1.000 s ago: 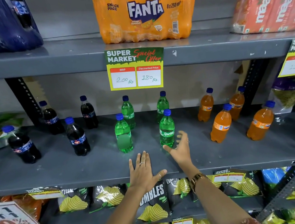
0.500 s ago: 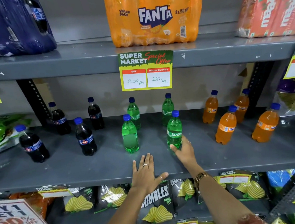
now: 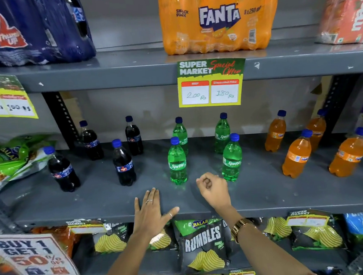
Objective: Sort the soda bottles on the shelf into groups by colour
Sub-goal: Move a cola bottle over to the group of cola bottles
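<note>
On the grey middle shelf (image 3: 258, 194) stand three colour groups of small soda bottles with blue caps. Several dark cola bottles (image 3: 123, 164) are on the left, several green Sprite bottles (image 3: 177, 164) in the middle, several orange Fanta bottles (image 3: 296, 155) on the right. My left hand (image 3: 151, 214) lies flat and open on the shelf's front edge. My right hand (image 3: 213, 189) hovers with fingers curled shut, empty, just left of and below the front right Sprite bottle (image 3: 232, 161), not touching it.
The upper shelf carries a blue Thums Up pack (image 3: 30, 30), an orange Fanta pack (image 3: 218, 18) and a red juice pack (image 3: 349, 13). Price tags (image 3: 211, 84) hang from its edge. Snack bags (image 3: 9, 161) lie at far left; chip bags (image 3: 203, 245) fill the shelf below.
My right hand let go of the front right Sprite bottle, drew back left and closed into a loose fist. The left hand stayed flat. The camera moved closer and left.
</note>
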